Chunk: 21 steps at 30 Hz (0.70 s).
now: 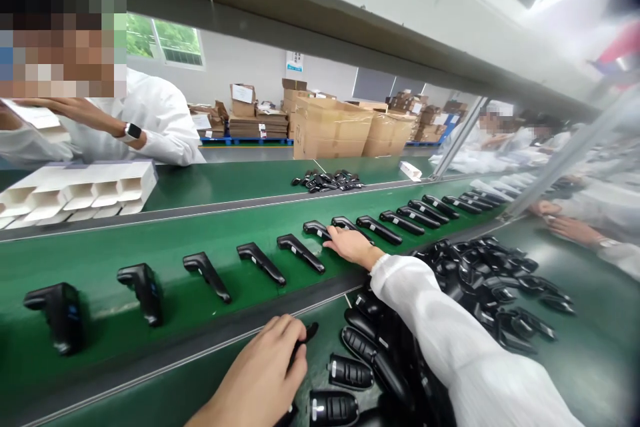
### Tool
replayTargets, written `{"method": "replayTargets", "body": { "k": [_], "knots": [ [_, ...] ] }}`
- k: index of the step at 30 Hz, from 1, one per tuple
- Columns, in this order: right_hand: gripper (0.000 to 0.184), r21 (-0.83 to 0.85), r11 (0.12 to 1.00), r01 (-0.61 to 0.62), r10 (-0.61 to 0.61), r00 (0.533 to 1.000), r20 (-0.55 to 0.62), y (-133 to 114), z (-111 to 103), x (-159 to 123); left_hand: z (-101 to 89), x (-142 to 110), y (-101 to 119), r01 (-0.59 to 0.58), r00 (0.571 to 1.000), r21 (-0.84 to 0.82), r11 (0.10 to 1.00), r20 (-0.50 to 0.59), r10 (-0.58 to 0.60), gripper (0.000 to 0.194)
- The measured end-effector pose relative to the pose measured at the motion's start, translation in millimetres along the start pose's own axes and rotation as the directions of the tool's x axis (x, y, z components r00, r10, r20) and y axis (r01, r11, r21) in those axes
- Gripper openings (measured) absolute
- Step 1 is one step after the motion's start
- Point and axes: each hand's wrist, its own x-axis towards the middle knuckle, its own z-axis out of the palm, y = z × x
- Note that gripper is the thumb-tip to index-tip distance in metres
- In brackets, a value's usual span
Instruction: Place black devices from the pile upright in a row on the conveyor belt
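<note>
My right hand (353, 245) reaches over the green conveyor belt (165, 320), its thumb and fingers closed at the handle end of a black gun-shaped device (315, 229) lying on the belt. Part of that handle is hidden by the fingers. Lower in view, my left hand (265, 367) is curled around a small black piece (312, 331), mostly covered by the fingers. Close beside it lie ribbed black plastic parts (351, 371) in a heap. More gun-shaped devices (260, 263) form a spaced row along the belt, on both sides of my right hand.
A pile of black parts (480, 267) spreads under and past my right sleeve. Small black pieces (327, 181) and open white boxes (80, 190) are across the belt, near a co-worker in white (155, 113). A shelf edge (350, 33) crosses overhead; a metal post (550, 160) stands right.
</note>
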Motion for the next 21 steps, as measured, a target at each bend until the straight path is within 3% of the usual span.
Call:
{"method": "replayTargets", "body": {
  "k": [3,6,8,11,14,16,18,20,21],
  "knots": [
    [0.054,-0.078,0.99,-0.119,0.112,0.99,-0.084,31.1,-4.9,-16.4,-1.2,1.9,-8.6,0.041,0.997,-0.121,0.992,-0.064,-0.049,0.034],
    [0.058,-0.143,0.976,-0.166,0.173,0.984,0.037,60.4,4.1,-29.3,0.8,8.7,-13.1,0.1,0.987,-0.254,0.962,-0.098,-0.128,0.036],
    [0.058,-0.158,0.973,-0.166,0.186,0.975,0.119,70.8,15.0,-26.1,2.4,15.8,-10.0,0.149,0.981,-0.378,0.914,-0.059,-0.185,0.037],
    [0.056,-0.159,0.963,-0.218,0.237,0.965,0.109,75.6,23.6,-10.9,2.9,27.1,-0.4,0.188,0.977,-0.577,0.795,0.023,-0.214,0.039],
    [0.056,-0.143,0.952,-0.27,0.282,0.957,0.071,75.7,9.4,-6.4,1.7,36.3,6.0,0.164,0.975,-0.733,0.66,0.02,-0.22,0.036],
    [0.055,-0.02,0.947,-0.321,0.32,0.946,-0.046,68.5,-12.0,-17.0,2.1,42.2,7.5,0.148,0.972,-0.792,0.592,0.006,-0.235,0.036],
    [0.052,0.257,0.943,-0.211,0.253,0.957,-0.143,49.1,-37.3,-36.0,4.6,49.2,9.3,0.117,0.974,-0.788,0.604,-0.026,-0.224,0.034],
    [0.051,0.548,0.829,0.115,-0.05,0.99,-0.133,18.9,-61.0,-56.4,7.6,57.0,13.1,0.059,0.981,-0.74,0.67,-0.082,-0.178,0.029],
    [0.051,0.624,0.74,0.25,-0.237,0.966,-0.106,2.7,-70.6,-65.0,8.4,60.4,15.5,0.027,0.982,-0.71,0.703,-0.113,-0.151,0.028]
  ]
}}
